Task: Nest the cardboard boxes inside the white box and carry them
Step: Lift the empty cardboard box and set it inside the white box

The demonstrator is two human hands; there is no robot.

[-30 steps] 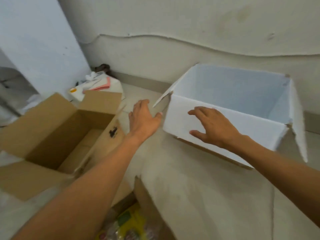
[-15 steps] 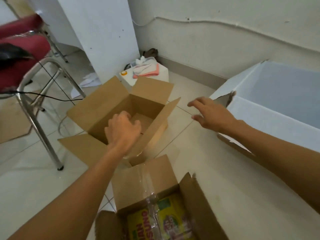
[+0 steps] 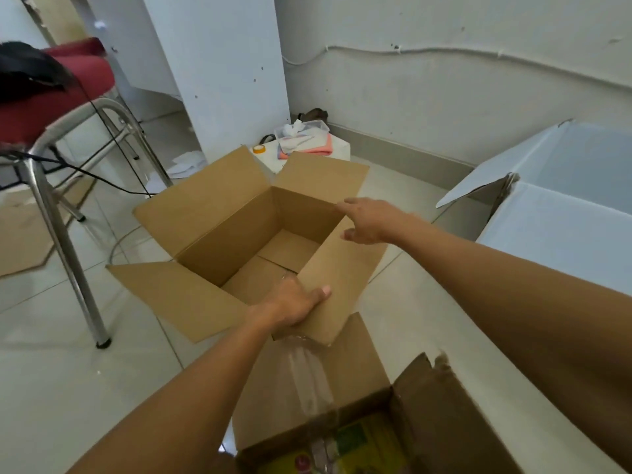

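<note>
An open brown cardboard box (image 3: pixel 219 234) stands on the tiled floor in the middle, flaps spread, nothing inside. My left hand (image 3: pixel 292 304) grips its near right flap, thumb on the outside. My right hand (image 3: pixel 371 220) hovers open at the far right corner of that box, fingers spread, touching or just above the rim. The large white box (image 3: pixel 547 230) stands open at the right. A second brown cardboard box (image 3: pixel 307 381) sits at the bottom with yellow packets inside.
A red-seated metal chair (image 3: pixel 61 186) with a black cable stands at the left. A small white block (image 3: pixel 338 148) with a plastic tub, cloths and a tape roll sits by the wall. Flat cardboard lies at the far left.
My view swung left from the white box to the brown one. My left hand dropped onto the brown box's near flap and gripped it; my right hand left the white box and reached the brown box's corner.
</note>
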